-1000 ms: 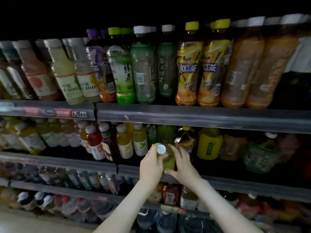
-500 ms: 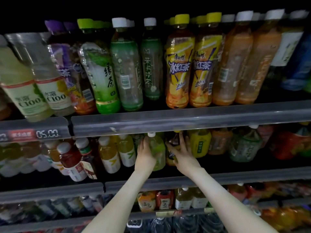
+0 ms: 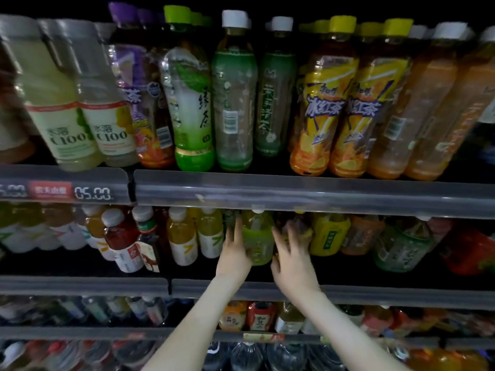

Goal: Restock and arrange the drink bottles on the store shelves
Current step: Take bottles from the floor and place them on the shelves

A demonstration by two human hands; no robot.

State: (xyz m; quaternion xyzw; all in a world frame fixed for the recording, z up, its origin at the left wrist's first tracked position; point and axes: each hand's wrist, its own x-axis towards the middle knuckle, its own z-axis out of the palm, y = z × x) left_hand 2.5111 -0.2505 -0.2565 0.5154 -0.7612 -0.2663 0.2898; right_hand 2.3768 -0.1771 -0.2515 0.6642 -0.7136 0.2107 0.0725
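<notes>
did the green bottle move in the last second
Yes. The green bottle went up and further in; its cap now sits just under the rail above.

A shop: tiered shelves point(image 3: 294, 191) packed with drink bottles point(image 3: 324, 108) above price tags point(image 3: 91, 193).

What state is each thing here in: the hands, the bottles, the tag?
Green bottle: upright on the shelf, capped.
Left hand: fingers straight, against its left side.
Right hand: fingers spread, at its right side.
Top-row bottles: upright, capped.
Price tag: shows 05.00.
</notes>
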